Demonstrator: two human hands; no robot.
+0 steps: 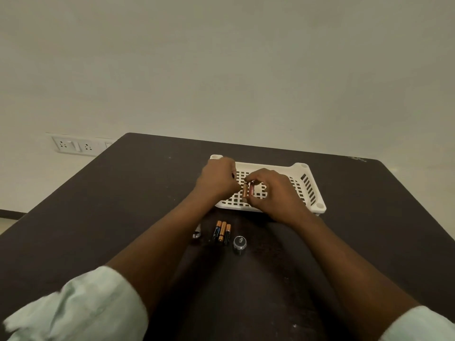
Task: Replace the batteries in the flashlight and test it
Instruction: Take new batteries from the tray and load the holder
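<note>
Batteries, small copper-coloured cylinders [247, 190], sit upright between both hands above the white perforated plastic basket [310, 190]: right hand [273, 193] pinches them, left hand [218, 179] is curled shut beside them, contents hidden. Three black-and-copper batteries [222, 231] and a round grey flashlight cap [239, 243] lie nearer on the dark desk [123, 193].

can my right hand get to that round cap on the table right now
Probably not right away: the right hand is pinching batteries over the basket. The cap itself lies uncovered on the table, so once freed, the way looks open.
</note>
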